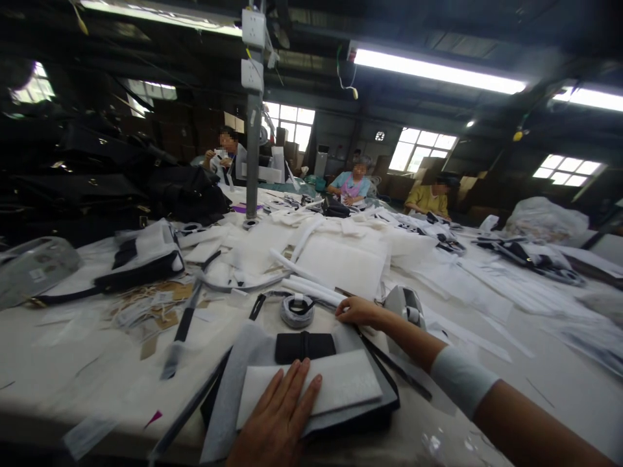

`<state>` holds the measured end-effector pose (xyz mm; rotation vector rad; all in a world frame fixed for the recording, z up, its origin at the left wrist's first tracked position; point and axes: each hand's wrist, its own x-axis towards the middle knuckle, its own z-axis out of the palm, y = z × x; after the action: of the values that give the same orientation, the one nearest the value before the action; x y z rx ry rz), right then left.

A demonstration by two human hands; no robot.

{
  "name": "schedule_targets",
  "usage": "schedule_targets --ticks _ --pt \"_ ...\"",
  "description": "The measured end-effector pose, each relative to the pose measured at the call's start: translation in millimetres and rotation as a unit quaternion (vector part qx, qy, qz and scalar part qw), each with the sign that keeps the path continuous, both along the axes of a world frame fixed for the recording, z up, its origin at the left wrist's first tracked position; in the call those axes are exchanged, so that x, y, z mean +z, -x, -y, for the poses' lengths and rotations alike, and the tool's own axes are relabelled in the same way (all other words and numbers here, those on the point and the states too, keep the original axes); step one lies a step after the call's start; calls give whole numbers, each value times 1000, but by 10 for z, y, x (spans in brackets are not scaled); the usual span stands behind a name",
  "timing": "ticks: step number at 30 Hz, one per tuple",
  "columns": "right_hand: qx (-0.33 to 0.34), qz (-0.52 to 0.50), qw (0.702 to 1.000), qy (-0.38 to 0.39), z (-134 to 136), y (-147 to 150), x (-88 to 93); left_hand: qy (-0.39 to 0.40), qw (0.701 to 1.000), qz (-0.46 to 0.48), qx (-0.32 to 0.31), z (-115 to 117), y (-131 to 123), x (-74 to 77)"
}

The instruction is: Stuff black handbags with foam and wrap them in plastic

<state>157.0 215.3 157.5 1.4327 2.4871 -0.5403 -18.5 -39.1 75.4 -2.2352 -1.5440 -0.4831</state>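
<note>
A black bag [363, 418] lies flat at the table's front edge, with grey wrapping sheet [226, 395] over it. On top are a white foam sheet [350, 383] and a small black piece with a band across its middle [304, 347]. My left hand [282, 412] rests flat on the foam, fingers spread. At the bag's far right corner is my right hand [357, 311], its fingers bent and pressed together by the sheet's edge; what they pinch is hidden. Just beyond the bag sits a coiled, wrapped strap [296, 311].
A tape dispenser [406, 305] stands beside my right forearm. White foam sheets [341, 259] and strips cover the table's middle. Another partly wrapped black bag [141, 259] lies left, near piled black bags [97, 175]. A metal post [253, 143] rises behind; several people work farther back.
</note>
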Motion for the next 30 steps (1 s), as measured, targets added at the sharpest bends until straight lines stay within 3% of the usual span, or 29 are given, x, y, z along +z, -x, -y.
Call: schedule_targets --ticks 6,8,11,14,20,23,25,28,30 --pt "31 16 997 -64 63 36 158 -55 998 11 -10 -65 16 -130" --pt "78 -3 994 -82 141 52 229 -65 998 21 -11 -77 15 -149" --pt "173 -15 984 -46 247 28 277 -75 997 35 -14 -81 12 -153" --pt "220 -6 975 -25 300 -21 220 -78 996 38 -14 -74 8 -147" --pt "220 -5 974 -56 241 7 -21 -39 999 25 -6 -48 11 -102" --pt "213 -35 974 -74 267 13 51 -22 999 24 -12 -45 23 -48" --pt "194 -71 973 -100 409 -39 189 -33 999 24 -19 -46 28 -11" --pt "184 -144 965 -119 838 -204 353 -28 999 10 -11 -39 25 32" --pt "242 -194 946 -95 1175 -344 323 -17 1000 1 -8 -29 22 49"
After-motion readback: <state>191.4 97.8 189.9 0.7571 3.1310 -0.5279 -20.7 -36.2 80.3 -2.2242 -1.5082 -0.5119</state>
